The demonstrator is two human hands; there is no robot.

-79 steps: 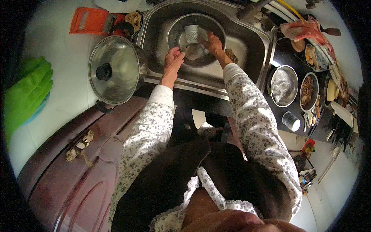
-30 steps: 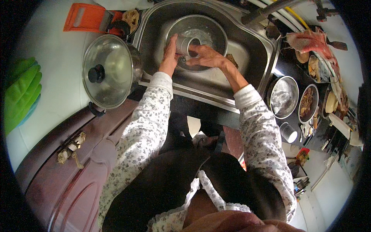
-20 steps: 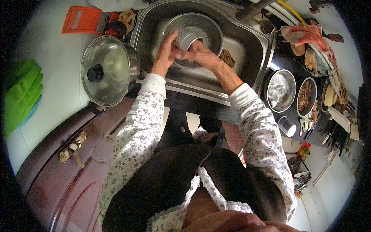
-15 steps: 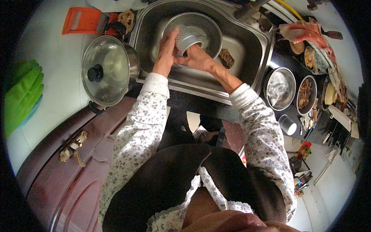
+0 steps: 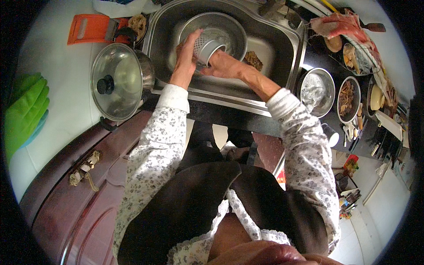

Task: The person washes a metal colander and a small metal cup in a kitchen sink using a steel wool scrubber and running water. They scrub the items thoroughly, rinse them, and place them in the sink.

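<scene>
The perforated cup (image 5: 206,48) tilts over the basin (image 5: 239,39), mouth toward four o'clock. The left hand (image 5: 187,56) grips its outer wall; the right hand's (image 5: 225,66) fingers vanish inside, their hold impossible to tell. Hands hide the basin's seven o'clock rim. At three o'clock, sink floor (image 5: 274,49) stretches to the wall.

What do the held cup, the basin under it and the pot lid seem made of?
Cup: probably plastic, matte grey, with a moulded-looking dotted pattern; metal isn't ruled out.
Basin: metal, likely stainless steel, judging by its grey sheen.
Lid: likely glass, being glossy and see-through.
</scene>
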